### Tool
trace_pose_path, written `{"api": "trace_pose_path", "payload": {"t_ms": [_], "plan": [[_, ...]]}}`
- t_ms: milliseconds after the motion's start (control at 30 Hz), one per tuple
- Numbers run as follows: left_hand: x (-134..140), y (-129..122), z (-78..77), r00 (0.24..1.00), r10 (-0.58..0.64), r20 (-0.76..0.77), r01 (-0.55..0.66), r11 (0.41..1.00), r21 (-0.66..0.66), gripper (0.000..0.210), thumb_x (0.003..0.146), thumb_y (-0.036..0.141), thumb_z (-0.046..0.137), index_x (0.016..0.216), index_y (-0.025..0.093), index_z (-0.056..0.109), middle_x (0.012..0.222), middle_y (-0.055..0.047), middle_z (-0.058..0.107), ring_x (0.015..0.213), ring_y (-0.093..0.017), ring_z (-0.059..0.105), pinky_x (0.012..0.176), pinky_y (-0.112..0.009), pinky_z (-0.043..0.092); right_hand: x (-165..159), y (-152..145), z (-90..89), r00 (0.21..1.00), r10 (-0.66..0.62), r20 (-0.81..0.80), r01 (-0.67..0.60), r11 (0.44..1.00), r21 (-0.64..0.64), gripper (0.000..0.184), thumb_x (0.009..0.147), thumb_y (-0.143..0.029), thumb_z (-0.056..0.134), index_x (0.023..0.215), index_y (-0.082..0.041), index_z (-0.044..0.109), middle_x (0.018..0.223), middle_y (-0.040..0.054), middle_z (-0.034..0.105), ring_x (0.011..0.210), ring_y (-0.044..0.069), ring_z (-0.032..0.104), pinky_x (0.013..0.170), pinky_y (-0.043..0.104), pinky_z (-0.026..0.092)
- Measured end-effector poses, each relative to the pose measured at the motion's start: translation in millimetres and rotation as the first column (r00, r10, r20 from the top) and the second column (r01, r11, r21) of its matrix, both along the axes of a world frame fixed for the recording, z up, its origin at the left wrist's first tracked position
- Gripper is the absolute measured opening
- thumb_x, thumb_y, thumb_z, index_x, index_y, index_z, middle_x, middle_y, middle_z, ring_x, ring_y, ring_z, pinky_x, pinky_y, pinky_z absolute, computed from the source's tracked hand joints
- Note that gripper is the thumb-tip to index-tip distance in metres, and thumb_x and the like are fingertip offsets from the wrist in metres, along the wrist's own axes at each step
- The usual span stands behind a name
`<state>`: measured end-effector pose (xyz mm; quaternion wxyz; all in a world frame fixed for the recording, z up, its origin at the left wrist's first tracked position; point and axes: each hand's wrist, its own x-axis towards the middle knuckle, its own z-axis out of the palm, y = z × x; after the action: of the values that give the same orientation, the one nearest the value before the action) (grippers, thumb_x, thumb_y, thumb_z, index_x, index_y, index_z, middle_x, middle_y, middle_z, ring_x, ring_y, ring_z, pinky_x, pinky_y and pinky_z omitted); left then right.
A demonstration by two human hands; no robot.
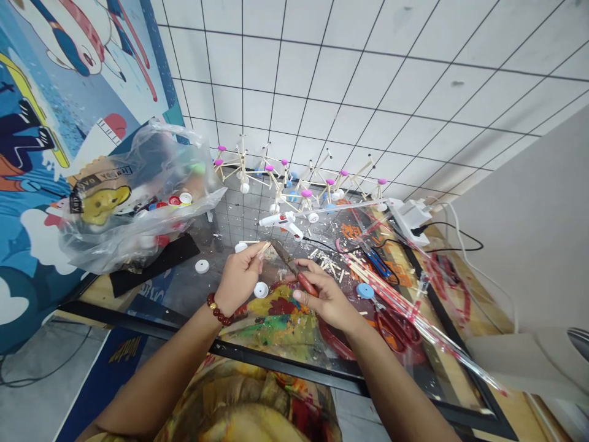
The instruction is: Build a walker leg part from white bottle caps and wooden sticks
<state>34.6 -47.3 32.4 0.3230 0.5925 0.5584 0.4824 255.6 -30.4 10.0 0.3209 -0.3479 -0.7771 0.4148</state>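
Note:
My left hand [239,274], a beaded bracelet at its wrist, pinches thin wooden sticks [264,248] whose tips point up and right. In my right hand [329,294] are pliers with red-brown handles [307,283]; their dark jaws are close to the sticks, and I cannot tell if they touch. A white bottle cap [261,290] lies on the glass tabletop between my hands. Another white cap [202,266] sits left of my left hand. Beyond the pliers rests a white hot glue gun [281,222]. Short cut stick pieces [332,265] are scattered right of the jaws.
Stick figures with pink and white caps [306,193] stand along the tiled wall. A clear plastic bag of bottle caps [175,199] is at left. At right lie bundled sticks [381,279], red-handled scissors [398,331], a blue cap [365,290] and a white power strip [407,218] with cords.

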Motion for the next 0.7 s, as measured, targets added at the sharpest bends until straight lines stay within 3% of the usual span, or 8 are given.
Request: {"api": "trace_pose_path", "payload": {"t_ms": [200, 367, 467, 533, 600, 700], "plan": [[0, -2, 0.6, 0.996, -0.001, -0.085, 0.005, 0.999, 0.052, 0.022, 0.09, 0.022, 0.05, 0.083, 0.021, 0.07, 0.058, 0.003, 0.05, 0.056, -0.014, 0.044, 0.062, -0.026, 0.031, 0, 1, 0.4, 0.998, -0.023, 0.058, 0.016, 0.994, 0.107, 0.024, 0.088, -0.039, 0.065, 0.1, -0.019, 0.073, 0.107, 0.0107, 0.064, 0.113, 0.026, 0.059, 0.095, 0.039, 0.046], [-2, 1, 2.0, 0.997, -0.061, -0.046, 0.059, 0.997, -0.043, 0.025, 0.091, 0.026, 0.046, 0.07, 0.019, 0.058, 0.059, 0.002, 0.052, 0.06, -0.014, 0.048, 0.064, -0.026, 0.034, 0, 0, -0.5, 0.987, -0.094, 0.127, 0.078, 0.988, 0.131, 0.017, 0.084, -0.037, 0.067, 0.081, -0.02, 0.065, 0.087, 0.0047, 0.066, 0.093, 0.023, 0.064, 0.082, 0.034, 0.049], [-5, 4, 0.4, 0.99, -0.127, 0.067, 0.134, 0.983, -0.125, 0.018, 0.089, 0.028, 0.047, 0.078, 0.019, 0.058, 0.07, 0.0, 0.06, 0.061, -0.014, 0.049, 0.063, -0.026, 0.036, -1, -3, -1.2, 0.957, -0.233, 0.172, 0.213, 0.969, 0.124, 0.026, 0.078, -0.036, 0.072, 0.095, -0.022, 0.059, 0.083, 0.0013, 0.066, 0.075, 0.019, 0.062, 0.07, 0.031, 0.049], [-7, 5, -0.3, 0.974, -0.172, 0.151, 0.194, 0.97, -0.147, 0.016, 0.088, 0.03, 0.048, 0.083, 0.019, 0.058, 0.072, 0.0, 0.06, 0.06, -0.013, 0.049, 0.063, -0.025, 0.037, -3, -5, -0.7, 0.944, -0.266, 0.197, 0.24, 0.96, 0.145, 0.042, 0.077, -0.035, 0.071, 0.113, -0.021, 0.055, 0.092, 0.0039, 0.069, 0.078, 0.021, 0.064, 0.073, 0.033, 0.051], [-9, 5, 0.1, 0.974, -0.18, 0.141, 0.197, 0.973, -0.117, 0.018, 0.089, 0.032, 0.048, 0.08, 0.018, 0.056, 0.067, 0.001, 0.055, 0.061, -0.013, 0.047, 0.062, -0.025, 0.035, -5, -6, 1.1, 0.945, -0.236, 0.227, 0.193, 0.961, 0.196, 0.047, 0.08, -0.033, 0.068, 0.123, -0.019, 0.055, 0.104, 0.009, 0.07, 0.09, 0.024, 0.067, 0.082, 0.038, 0.051], [-10, 2, 3.1, 0.99, -0.131, 0.058, 0.135, 0.989, -0.062, 0.029, 0.092, 0.037, 0.046, 0.07, 0.019, 0.052, 0.06, 0.003, 0.046, 0.059, -0.013, 0.041, 0.059, -0.025, 0.031, -7, -7, 5.2, 0.956, -0.165, 0.244, 0.108, 0.967, 0.229, 0.041, 0.084, -0.033, 0.063, 0.121, -0.017, 0.061, 0.108, 0.0117, 0.071, 0.095, 0.026, 0.067, 0.087, 0.04, 0.051]]}}
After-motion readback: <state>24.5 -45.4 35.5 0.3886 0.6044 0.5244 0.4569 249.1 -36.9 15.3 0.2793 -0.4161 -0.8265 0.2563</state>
